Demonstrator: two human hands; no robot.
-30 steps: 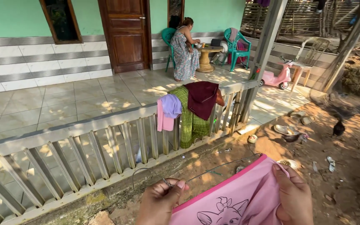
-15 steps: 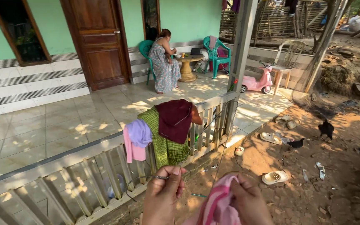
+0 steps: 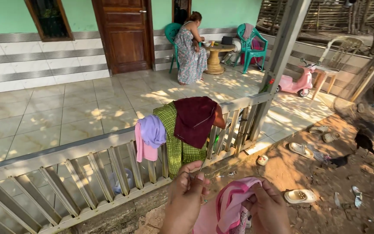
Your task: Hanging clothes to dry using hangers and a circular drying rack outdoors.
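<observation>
Lower centre: I log left hand [image 3: 186, 197] pinching thin wire hanger [image 3: 197, 174] steady; right hand [image 3: 268, 209] clamped on bunched pink cloth garment [image 3: 230, 203].

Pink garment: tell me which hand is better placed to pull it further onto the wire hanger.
Probably the right hand: it already grips the bunched pink garment. The left hand pinches the thin wire hanger, so it looks better suited to steadying.
</observation>
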